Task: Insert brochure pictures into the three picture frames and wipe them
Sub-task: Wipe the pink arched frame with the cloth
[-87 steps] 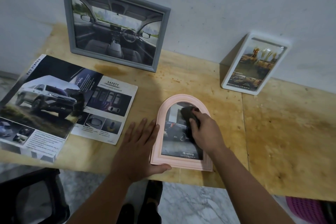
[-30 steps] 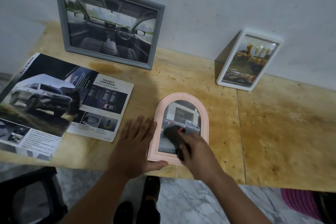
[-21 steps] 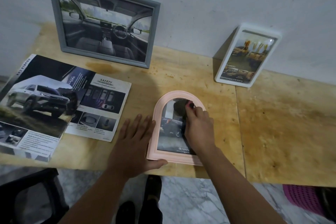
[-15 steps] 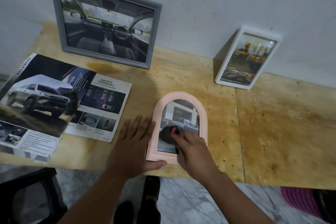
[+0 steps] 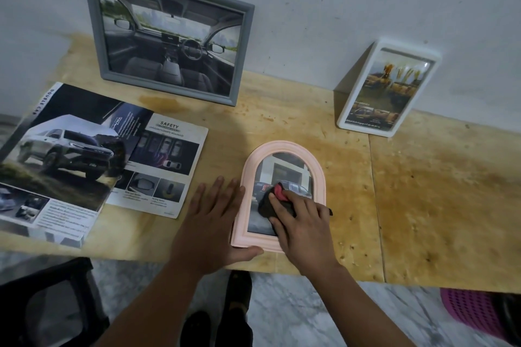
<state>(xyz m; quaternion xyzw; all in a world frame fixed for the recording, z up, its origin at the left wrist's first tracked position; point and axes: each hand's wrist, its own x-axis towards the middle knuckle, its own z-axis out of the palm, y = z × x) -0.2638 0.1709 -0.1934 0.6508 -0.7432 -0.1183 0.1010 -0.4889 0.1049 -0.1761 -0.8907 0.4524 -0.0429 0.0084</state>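
A pink arched frame [image 5: 318,169] with a car picture lies flat near the front edge of the wooden table [image 5: 423,191]. My right hand [image 5: 301,222] holds a dark cloth with a red patch [image 5: 272,197] against the lower glass. My left hand [image 5: 210,222] lies flat beside the frame's left edge, its thumb along the bottom corner. A large grey frame [image 5: 242,51] showing a car interior leans on the wall at the back left. A white frame [image 5: 389,87] with a yellowish picture leans on the wall at the back right.
Open car brochures [image 5: 84,160] lie on the left of the table. A black stool [image 5: 48,304] stands below on the left, and a purple basket [image 5: 473,313] sits on the marble floor at the right. My feet show under the table edge.
My right hand has been rubbing the cloth up and down over the pink frame's glass, and it now sits slightly higher than half a second ago. My left hand has stayed put.
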